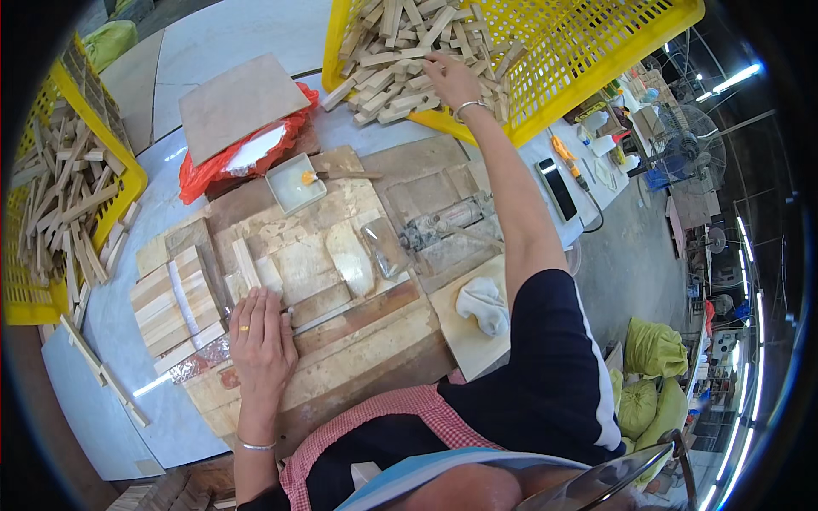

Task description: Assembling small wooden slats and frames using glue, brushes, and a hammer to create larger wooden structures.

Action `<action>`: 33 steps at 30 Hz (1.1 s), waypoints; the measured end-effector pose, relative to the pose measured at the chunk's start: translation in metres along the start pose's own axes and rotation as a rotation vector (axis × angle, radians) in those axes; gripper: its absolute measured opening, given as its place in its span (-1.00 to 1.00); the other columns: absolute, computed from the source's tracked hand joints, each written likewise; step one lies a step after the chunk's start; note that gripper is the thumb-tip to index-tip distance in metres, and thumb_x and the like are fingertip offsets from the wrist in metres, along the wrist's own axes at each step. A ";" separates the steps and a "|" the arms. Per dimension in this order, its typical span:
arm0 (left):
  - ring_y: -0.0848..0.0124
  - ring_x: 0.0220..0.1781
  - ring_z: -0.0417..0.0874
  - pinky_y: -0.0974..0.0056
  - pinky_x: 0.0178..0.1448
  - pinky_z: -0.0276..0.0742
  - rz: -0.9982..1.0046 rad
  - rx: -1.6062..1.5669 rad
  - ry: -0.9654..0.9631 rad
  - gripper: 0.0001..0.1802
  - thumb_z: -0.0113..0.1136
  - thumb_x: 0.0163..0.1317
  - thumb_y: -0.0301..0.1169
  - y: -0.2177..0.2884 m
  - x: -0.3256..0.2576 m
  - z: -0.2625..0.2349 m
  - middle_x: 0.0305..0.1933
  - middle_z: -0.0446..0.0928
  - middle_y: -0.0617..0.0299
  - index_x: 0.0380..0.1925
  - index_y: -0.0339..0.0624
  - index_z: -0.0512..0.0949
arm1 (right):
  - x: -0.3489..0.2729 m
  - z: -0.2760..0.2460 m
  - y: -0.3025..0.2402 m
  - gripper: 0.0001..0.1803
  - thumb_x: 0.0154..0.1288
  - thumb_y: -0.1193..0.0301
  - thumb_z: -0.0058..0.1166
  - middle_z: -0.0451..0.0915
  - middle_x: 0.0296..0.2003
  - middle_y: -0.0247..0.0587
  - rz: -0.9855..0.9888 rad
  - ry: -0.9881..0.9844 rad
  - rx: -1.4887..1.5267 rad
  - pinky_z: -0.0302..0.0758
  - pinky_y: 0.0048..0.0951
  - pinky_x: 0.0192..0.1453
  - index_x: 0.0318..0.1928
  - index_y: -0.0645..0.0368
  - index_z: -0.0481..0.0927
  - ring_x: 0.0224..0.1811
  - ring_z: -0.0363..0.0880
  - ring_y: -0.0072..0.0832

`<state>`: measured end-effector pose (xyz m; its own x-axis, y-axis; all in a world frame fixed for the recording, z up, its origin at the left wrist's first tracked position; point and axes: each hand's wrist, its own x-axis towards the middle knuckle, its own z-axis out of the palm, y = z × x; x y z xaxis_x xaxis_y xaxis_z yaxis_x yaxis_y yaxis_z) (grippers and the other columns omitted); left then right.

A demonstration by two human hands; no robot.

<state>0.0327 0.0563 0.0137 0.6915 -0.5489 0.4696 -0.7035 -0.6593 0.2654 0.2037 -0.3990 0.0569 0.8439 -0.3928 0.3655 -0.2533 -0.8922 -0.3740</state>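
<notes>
Right hand: your right hand (450,78) is stretched out to the far crate (588,51), fingers spread and curled down onto the heap of wood sticks (400,60) — touching them, but whether it grips one you cannot tell.
Sticks: they fill the left half of that yellow crate, piled loose and crosswise, at the far edge of the bench.
Left hand: your left hand (260,336) lies flat and open, palm down, on the wooden board (358,341) near the bench's near edge — it holds nothing.
Beside the left hand: a stack of glued slats (175,307) sits just to its left, a white strip across the top.
Glue tray: a small square white tray (294,183) with an orange-handled brush stands toward the board's far left corner.
Rag: a white rag (483,305) lies at the board's near right corner.
Left crate: a second yellow crate (51,213) with more sticks stands at the bench's left edge.
Phone: a dark phone (558,189) lies at the right edge, well apart from both hands.
</notes>
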 end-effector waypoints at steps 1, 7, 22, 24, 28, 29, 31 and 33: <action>0.06 0.12 0.53 0.02 0.24 0.39 -0.005 -0.008 -0.005 -0.71 0.10 0.17 -0.54 -0.001 -0.001 0.001 -0.04 0.54 -0.07 -0.10 -0.41 0.51 | 0.007 0.010 0.001 -0.52 0.24 -0.04 -0.02 0.67 -0.35 -0.07 -0.054 -0.004 0.041 0.54 -0.26 -0.15 0.06 -0.11 0.58 -0.27 0.65 -0.23; 0.07 0.09 0.55 0.03 0.23 0.42 -0.018 -0.014 -0.001 -0.73 0.11 0.16 -0.53 0.000 0.000 -0.001 -0.06 0.56 -0.07 -0.13 -0.43 0.53 | 0.015 0.033 -0.005 -0.45 0.07 -0.12 0.12 0.67 -0.35 -0.08 0.032 -0.128 -0.117 0.53 -0.23 -0.11 -0.14 0.07 0.58 -0.26 0.65 -0.20; 0.10 0.09 0.54 0.06 0.21 0.40 0.007 -0.021 0.075 -0.72 0.10 0.18 -0.54 -0.002 -0.004 0.004 -0.05 0.55 -0.03 -0.09 -0.37 0.51 | -0.113 -0.047 0.032 -0.74 0.19 0.52 0.01 0.64 -0.42 -0.04 0.396 -0.199 0.681 0.68 -0.43 -0.39 -0.13 0.42 0.53 -0.47 0.69 -0.37; 0.10 0.08 0.54 0.06 0.21 0.41 0.005 -0.021 0.074 -0.72 0.10 0.17 -0.55 -0.002 -0.007 0.003 -0.05 0.55 -0.03 -0.09 -0.37 0.51 | -0.122 -0.056 0.025 -0.73 0.23 0.52 0.01 0.62 -0.33 -0.04 0.492 -0.212 1.008 0.68 -0.42 -0.31 -0.10 0.45 0.52 -0.40 0.68 -0.36; 0.10 0.09 0.54 0.08 0.20 0.41 0.006 -0.031 0.073 -0.71 0.08 0.15 -0.57 -0.003 -0.011 0.003 -0.04 0.55 -0.03 -0.08 -0.36 0.50 | -0.152 -0.074 -0.007 -0.72 0.29 0.51 0.00 0.61 -0.26 -0.09 0.513 -0.292 1.179 0.65 -0.43 -0.14 -0.04 0.44 0.50 -0.30 0.64 -0.43; 0.10 0.09 0.54 0.08 0.20 0.41 0.005 -0.030 0.069 -0.68 0.07 0.12 -0.60 -0.005 -0.012 0.004 -0.03 0.55 -0.04 -0.07 -0.36 0.50 | -0.159 -0.075 -0.019 -0.73 0.30 0.51 0.00 0.60 -0.24 -0.12 0.442 -0.340 1.249 0.64 -0.42 -0.10 -0.04 0.42 0.51 -0.26 0.64 -0.43; 0.10 0.08 0.54 0.09 0.18 0.41 -0.001 -0.030 0.063 -0.66 0.05 0.11 -0.61 -0.006 -0.010 0.006 -0.03 0.54 -0.04 -0.06 -0.37 0.49 | -0.176 -0.076 -0.044 -0.74 0.31 0.52 0.00 0.60 -0.22 -0.14 0.389 -0.417 1.330 0.62 -0.42 -0.06 -0.04 0.39 0.51 -0.23 0.63 -0.44; 0.09 0.07 0.55 0.09 0.17 0.42 -0.027 -0.020 0.042 -0.64 0.04 0.09 -0.63 -0.006 -0.011 0.003 -0.03 0.54 -0.05 -0.05 -0.37 0.48 | -0.197 -0.071 -0.070 -0.78 0.30 0.54 0.01 0.59 -0.19 -0.20 0.240 -0.545 1.230 0.59 -0.47 -0.03 -0.06 0.35 0.53 -0.19 0.62 -0.48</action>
<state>0.0297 0.0650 0.0038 0.7028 -0.5089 0.4972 -0.6884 -0.6628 0.2947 0.0219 -0.2752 0.0717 0.9893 -0.1164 -0.0877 -0.0799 0.0699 -0.9943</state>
